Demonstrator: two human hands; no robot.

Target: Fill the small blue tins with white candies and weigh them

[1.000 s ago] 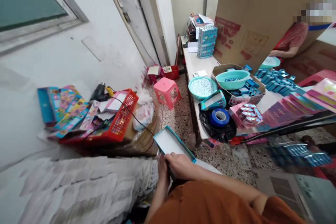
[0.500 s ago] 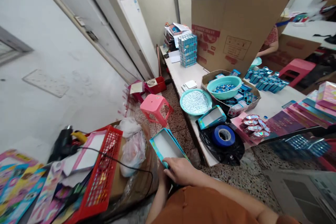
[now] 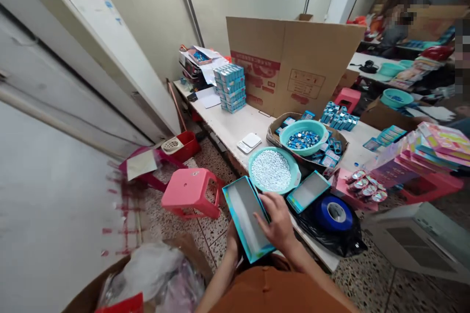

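An open, shallow blue cardboard box (image 3: 245,212) with a pale inside is tilted in front of my body. A second blue edge along its right side suggests another box stacked with it. My left hand (image 3: 232,238) supports it from the left and underneath, its fingers hidden behind the wall. On the right wall, my right hand (image 3: 279,221) grips the rim, fingers partly spread over it. Just beyond stands a turquoise basin (image 3: 271,171) of small white pieces. A similar open blue box (image 3: 309,190) lies on the table to the right.
A pink stool (image 3: 189,188) stands left of the table (image 3: 220,122). On the table are a small white scale (image 3: 249,142), a turquoise bowl (image 3: 304,137) in a carton of blue packets, stacked blue packs (image 3: 230,87), a blue tape roll (image 3: 334,212) and an upright cardboard sheet (image 3: 290,58).
My view has swung right and closer to the table. The box has come nearer the white-filled basin, and my right hand has shifted from its near end to its right rim.
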